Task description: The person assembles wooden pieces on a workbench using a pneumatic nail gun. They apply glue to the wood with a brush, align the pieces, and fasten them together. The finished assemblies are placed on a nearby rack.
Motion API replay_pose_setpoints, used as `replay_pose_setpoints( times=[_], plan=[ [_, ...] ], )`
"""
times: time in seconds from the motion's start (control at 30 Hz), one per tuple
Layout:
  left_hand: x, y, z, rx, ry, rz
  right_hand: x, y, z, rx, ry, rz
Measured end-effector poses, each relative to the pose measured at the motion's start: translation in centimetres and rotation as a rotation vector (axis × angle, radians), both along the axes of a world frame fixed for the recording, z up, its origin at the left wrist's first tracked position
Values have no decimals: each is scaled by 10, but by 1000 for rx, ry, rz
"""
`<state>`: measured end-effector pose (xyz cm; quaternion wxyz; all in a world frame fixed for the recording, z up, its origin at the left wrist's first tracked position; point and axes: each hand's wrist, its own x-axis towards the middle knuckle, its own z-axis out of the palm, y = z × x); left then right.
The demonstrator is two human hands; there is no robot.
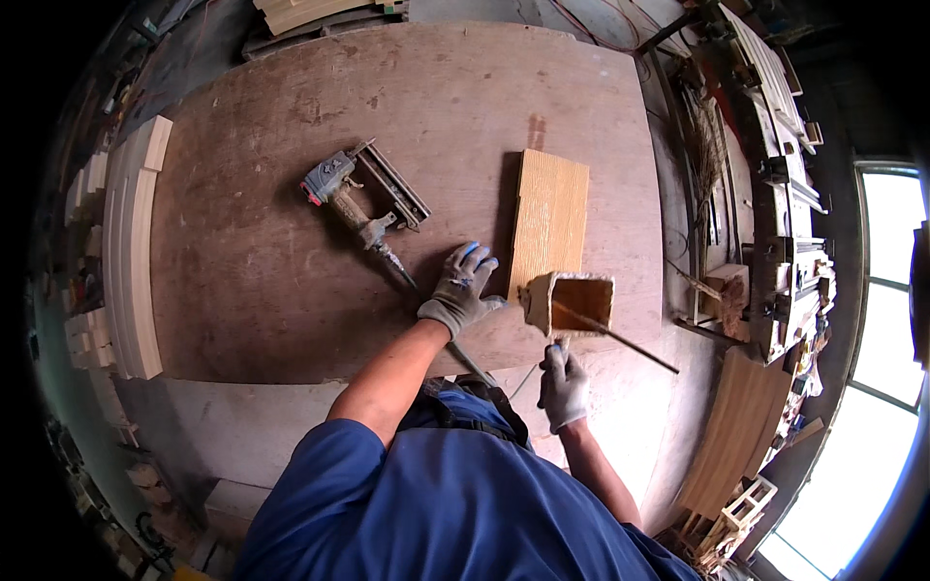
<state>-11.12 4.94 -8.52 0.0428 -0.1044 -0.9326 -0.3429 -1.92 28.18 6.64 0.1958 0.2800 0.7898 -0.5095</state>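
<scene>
My right hand (564, 389), in a grey glove, is closed at the near side of a square, open-topped container (545, 302) crusted with pale residue. Brownish stuff shows inside it, and a thin dark stick (644, 356) leans out over its rim to the right. My left hand (463, 289), gloved with blue fingertips, rests on the table with its fingers apart, just left of a wooden board (550, 215). A wet-looking sheen covers the board's top, and the container hides its near right corner. Left of the board lies a nail gun (363, 189), its hose running toward my body.
The large worn plywood tabletop (252, 242) carries a stack of long pale wood strips (136, 257) along its left edge. Racks with timber (790, 223) stand to the right, above brown panels (736, 426). More planks (305, 14) lie beyond the far edge.
</scene>
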Motion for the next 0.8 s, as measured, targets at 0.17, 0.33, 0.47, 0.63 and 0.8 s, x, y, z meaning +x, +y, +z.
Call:
replay_pose_setpoints(
  times=[0.17, 0.33, 0.47, 0.63, 0.8],
  plan=[
    [0, -1, -12, -19, 54, -6, 3, -26, -16, 218, -25, 122],
    [3, -3, -10, -9, 74, 17, -100, -48, -90, 232, 237, 110],
    [0, 0, -1, -12, 55, 1, -248, -79, -71, -83, 248, -11],
    [-1, 0, 2, -11, 21, 7, -280, -71, -9, -247, 270, -115],
    [0, 1, 0, -4, 32, 30, -156, -4, 17, -44, 305, 20]
  ],
)
